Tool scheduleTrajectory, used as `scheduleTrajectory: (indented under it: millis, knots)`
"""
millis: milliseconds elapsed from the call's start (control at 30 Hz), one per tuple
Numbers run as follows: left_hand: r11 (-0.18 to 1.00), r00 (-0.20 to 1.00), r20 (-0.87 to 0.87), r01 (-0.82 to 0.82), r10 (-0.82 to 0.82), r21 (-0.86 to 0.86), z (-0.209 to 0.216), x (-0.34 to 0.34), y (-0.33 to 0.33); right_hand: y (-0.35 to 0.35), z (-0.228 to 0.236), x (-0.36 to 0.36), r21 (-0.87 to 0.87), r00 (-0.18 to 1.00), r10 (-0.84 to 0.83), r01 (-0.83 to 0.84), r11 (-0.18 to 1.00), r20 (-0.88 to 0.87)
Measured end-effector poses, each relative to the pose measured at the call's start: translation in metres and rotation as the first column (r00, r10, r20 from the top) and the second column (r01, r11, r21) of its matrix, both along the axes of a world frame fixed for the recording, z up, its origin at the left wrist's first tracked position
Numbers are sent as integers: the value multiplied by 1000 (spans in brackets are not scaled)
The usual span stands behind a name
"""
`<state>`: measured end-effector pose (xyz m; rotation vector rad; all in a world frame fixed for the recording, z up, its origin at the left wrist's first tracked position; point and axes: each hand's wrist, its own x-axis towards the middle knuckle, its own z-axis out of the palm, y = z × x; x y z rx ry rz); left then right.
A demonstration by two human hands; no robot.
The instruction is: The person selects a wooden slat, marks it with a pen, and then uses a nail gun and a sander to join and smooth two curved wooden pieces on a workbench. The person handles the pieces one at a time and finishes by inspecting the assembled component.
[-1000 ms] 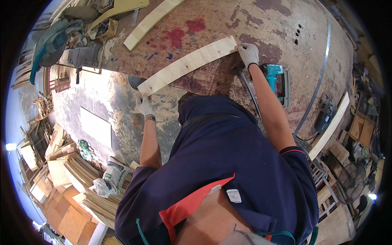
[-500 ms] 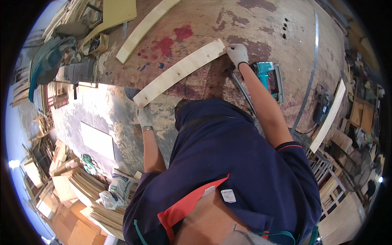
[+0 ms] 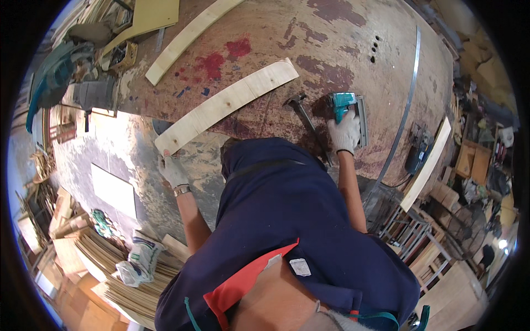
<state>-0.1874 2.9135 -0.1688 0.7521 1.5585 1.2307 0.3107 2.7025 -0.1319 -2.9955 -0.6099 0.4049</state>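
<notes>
A long, slightly curved pale wooden strip [image 3: 229, 105] lies slantwise on the worn workbench [image 3: 265, 44], its near left end sticking out past the edge. My left hand [image 3: 174, 170], in a light knitted glove, has its fingers closed at that overhanging end. On the right my gloved right hand [image 3: 345, 133] grips the handle of a teal nail gun [image 3: 343, 102], which lies on the bench; the palm hides most of the handle. Between the strip and the nail gun rests a hammer [image 3: 305, 118], its dark head pointing away from me.
Another pale strip [image 3: 187, 41] lies farther back at left. A metal straightedge [image 3: 408, 105], a dark power tool [image 3: 418, 151] and a light board [image 3: 428, 165] are at right. Stacked wood pieces [image 3: 116, 276] and a white bag [image 3: 141, 259] sit low at left.
My right hand has let go of the strip's far end and moved right and nearer, onto the nail gun. My left hand stays at the strip's near end.
</notes>
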Motion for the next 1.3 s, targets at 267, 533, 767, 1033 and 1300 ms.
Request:
scheduleTrajectory:
  millis: [267, 533, 767, 1033, 1300]
  knots:
    - [992, 991, -41, -123, 124, 31, 40, 27, -13, 11, -1, 24, 215, 989, 46, -15, 977, -140]
    - [991, 977, -190, -78, 98, 110, 72, 43, -27, 78, 108, -22, 465, 791, 478, -283, 839, -382]
    - [989, 871, -481, -35, 99, 141, 93, 54, -33, 156, 155, -96, 757, 241, 840, -364, 543, -486]
    - [996, 816, -574, -27, 69, 82, 118, 68, -37, 189, 152, -150, 771, 113, 888, -456, 445, -446]
    - [989, 847, -521, -40, 110, 143, 114, 70, -38, 187, 144, -145, 736, 140, 871, -482, 476, -471]
